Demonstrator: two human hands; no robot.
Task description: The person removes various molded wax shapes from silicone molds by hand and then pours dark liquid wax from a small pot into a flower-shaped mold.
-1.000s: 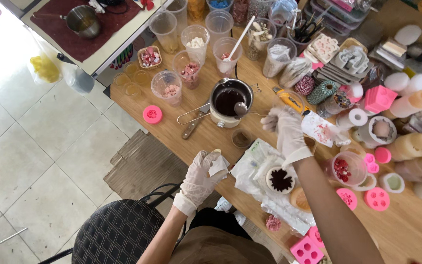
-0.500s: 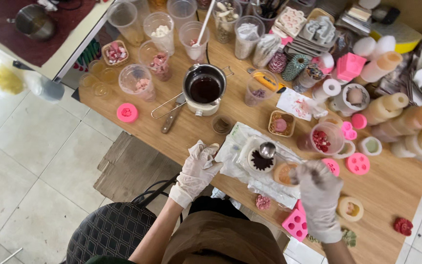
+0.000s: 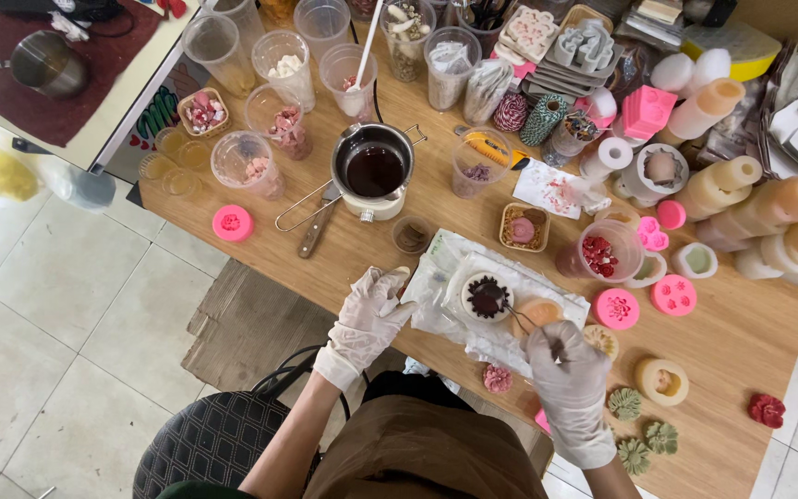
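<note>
Both hands wear white gloves. My right hand grips a metal spoon whose bowl tips over a round white mould filled with dark liquid. The mould sits on a clear plastic sheet near the front edge of the wooden table. My left hand rests at the sheet's left edge, fingers curled on a small white scrap. A small metal pot of dark liquid stands behind them on a white base.
Clear plastic cups of coloured pieces line the table's back. Pink moulds, pale cylinder candles, twine spools and small flower shapes fill the right side. A knife lies left of the pot. A black chair stands below.
My right hand carried the spoon from the pot down to the round mould and now tips it there. My left hand stayed at the sheet's edge. The camera shifted slightly.
</note>
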